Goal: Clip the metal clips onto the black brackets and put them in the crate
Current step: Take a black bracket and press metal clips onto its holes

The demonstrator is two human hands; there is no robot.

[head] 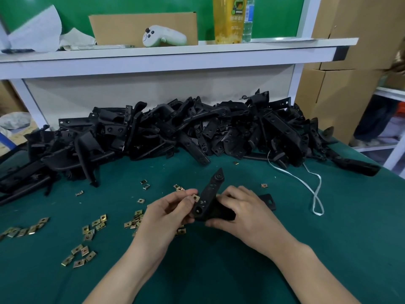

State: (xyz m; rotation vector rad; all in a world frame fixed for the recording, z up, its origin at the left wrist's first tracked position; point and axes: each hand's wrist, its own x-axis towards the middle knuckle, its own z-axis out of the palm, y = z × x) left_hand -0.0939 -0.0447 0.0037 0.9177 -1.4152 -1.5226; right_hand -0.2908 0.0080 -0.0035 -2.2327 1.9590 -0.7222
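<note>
Black and slim, the bracket (pixel 211 200) is held just in front of the bracket pile (pixel 175 132), the right hand (pixel 245 213) curled round its lower end. The left hand (pixel 166 211) pinches a brass-coloured metal clip (pixel 195 197) against the bracket's left edge. Loose clips (pixel 87 233) lie scattered on the green mat (pixel 306 238) in front of the pile's left half

A white controller (pixel 163 36) and drink bottle (pixel 228 19) sit on the shelf (pixel 166 54).
</note>
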